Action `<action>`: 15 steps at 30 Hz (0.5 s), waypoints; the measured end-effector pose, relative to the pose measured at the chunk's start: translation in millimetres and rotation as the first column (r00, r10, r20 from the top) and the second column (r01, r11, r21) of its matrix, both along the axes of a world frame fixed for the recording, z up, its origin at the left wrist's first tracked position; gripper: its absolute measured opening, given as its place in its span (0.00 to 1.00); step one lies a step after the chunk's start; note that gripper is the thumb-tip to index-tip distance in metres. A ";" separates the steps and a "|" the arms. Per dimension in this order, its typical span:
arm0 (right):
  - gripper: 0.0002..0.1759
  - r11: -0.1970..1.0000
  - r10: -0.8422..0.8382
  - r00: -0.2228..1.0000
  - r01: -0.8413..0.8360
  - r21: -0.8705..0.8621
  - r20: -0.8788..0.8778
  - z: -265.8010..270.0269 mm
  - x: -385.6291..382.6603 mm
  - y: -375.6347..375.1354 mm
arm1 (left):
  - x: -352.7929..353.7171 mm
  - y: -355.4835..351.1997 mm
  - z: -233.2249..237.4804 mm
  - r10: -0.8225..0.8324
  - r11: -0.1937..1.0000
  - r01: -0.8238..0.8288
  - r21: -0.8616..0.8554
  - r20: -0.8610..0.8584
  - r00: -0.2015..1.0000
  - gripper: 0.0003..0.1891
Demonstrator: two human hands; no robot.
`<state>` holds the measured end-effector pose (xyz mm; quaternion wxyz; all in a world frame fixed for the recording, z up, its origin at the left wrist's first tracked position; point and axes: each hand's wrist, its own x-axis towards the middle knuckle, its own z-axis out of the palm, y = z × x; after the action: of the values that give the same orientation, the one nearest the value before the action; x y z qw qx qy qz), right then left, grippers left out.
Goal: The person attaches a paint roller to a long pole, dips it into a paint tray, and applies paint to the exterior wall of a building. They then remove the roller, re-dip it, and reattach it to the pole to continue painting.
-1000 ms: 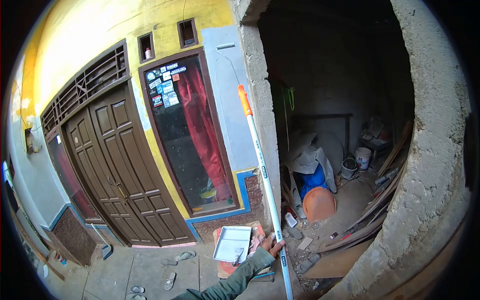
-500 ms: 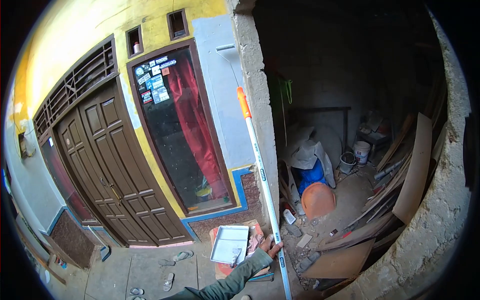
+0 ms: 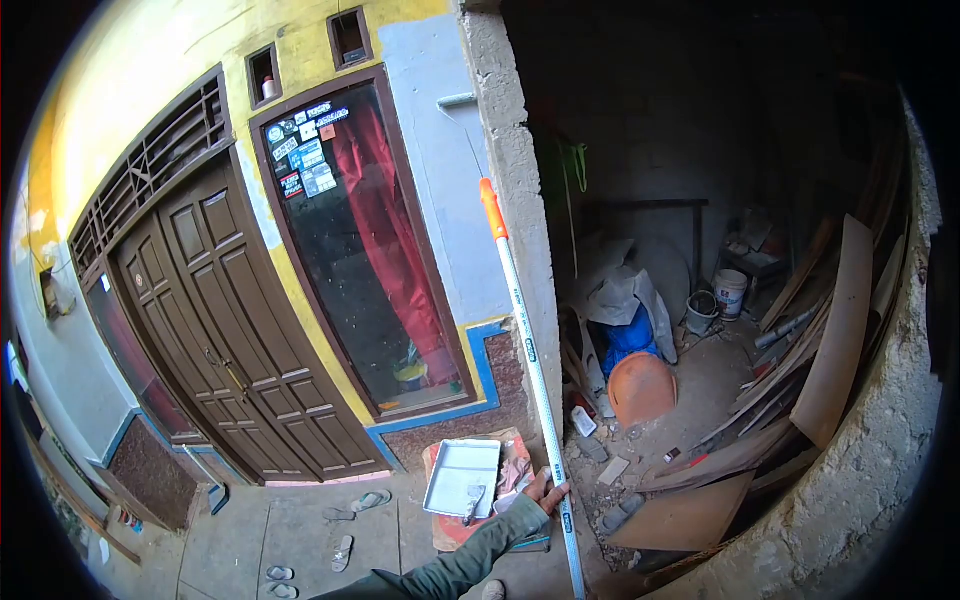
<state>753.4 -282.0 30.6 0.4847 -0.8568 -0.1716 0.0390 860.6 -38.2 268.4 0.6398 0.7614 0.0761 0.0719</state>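
Observation:
My left hand [image 3: 545, 491], in a green sleeve, is closed around the lower part of a long white extension pole [image 3: 527, 350]. An orange grip [image 3: 493, 208] joins the pole to a thin wire frame. At its top a paint roller [image 3: 457, 102] rests against the pale blue-grey strip of wall [image 3: 430, 60], right of the window. Below and left of the hand lies a white paint tray [image 3: 462, 475] with a paintbrush [image 3: 473, 503] in it. My right hand is out of view, and the pole's bottom end runs out of the frame.
A curtained window [image 3: 365, 250] and brown double doors [image 3: 215, 330] fill the left. Right of the rough concrete edge [image 3: 515, 180], a dark room holds buckets [image 3: 730, 292], an orange basin [image 3: 641, 390] and leaning boards [image 3: 835, 340]. Sandals [image 3: 342, 553] lie on the floor.
The roller has slid a little down the wall, still near the concrete edge. My left hand keeps its hold on the pole. The camera view has shifted slightly.

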 end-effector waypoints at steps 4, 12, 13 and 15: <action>0.29 1.000 -0.013 0.993 0.011 -0.016 -0.117 24.3 3.7 -0.1 | 6.7 2.1 -14.6 0.008 0.999 -0.014 0.049 0.108 0.994 0.15; 0.28 0.995 -0.004 0.995 0.014 0.101 -0.101 41.9 4.7 -0.1 | 9.6 2.8 -12.4 0.006 1.000 -0.007 0.016 0.070 0.998 0.16; 0.29 0.997 0.009 0.982 0.005 0.074 -0.187 45.6 6.2 0.2 | 9.9 2.8 -11.0 0.004 1.000 -0.006 0.022 0.051 0.999 0.16; 0.29 0.999 0.021 0.962 -0.009 0.046 -0.273 42.0 6.2 0.5 | 10.1 1.6 -7.8 0.007 1.000 -0.008 0.009 0.045 0.999 0.16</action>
<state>759.6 -281.5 72.6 0.5221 -0.8311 -0.1105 0.1566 870.7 -36.6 260.6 0.6376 0.7622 0.0643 0.0918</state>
